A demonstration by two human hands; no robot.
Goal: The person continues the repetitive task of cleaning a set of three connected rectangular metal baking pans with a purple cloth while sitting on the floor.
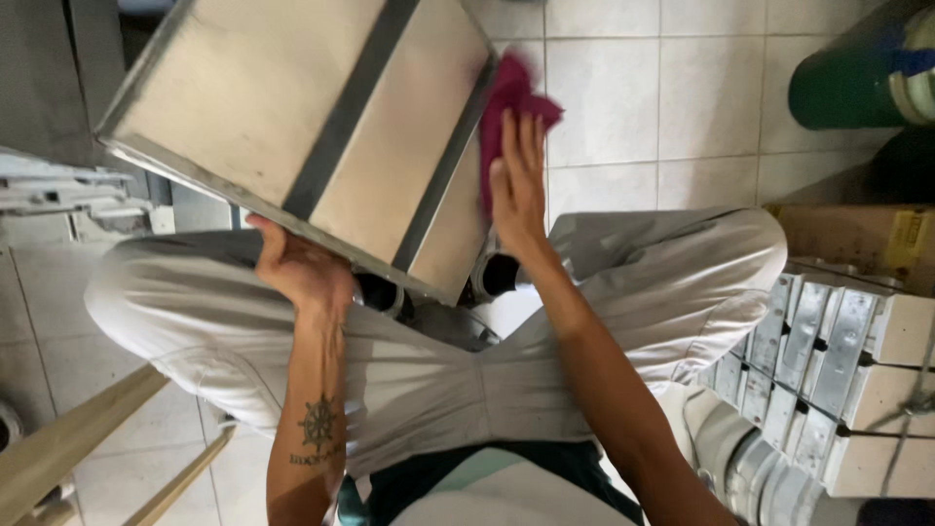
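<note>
While we squat over the tiled floor, our left hand clamps the lower edge of the metal box at seven o'clock, and our right hand presses a magenta cloth flat against its three o'clock side. Wiping looks underway; how much remains unwiped, we cannot tell.

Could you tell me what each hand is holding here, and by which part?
The left hand grips the metal box by its lower edge; the right hand presses a magenta cloth flat against its side.
</note>
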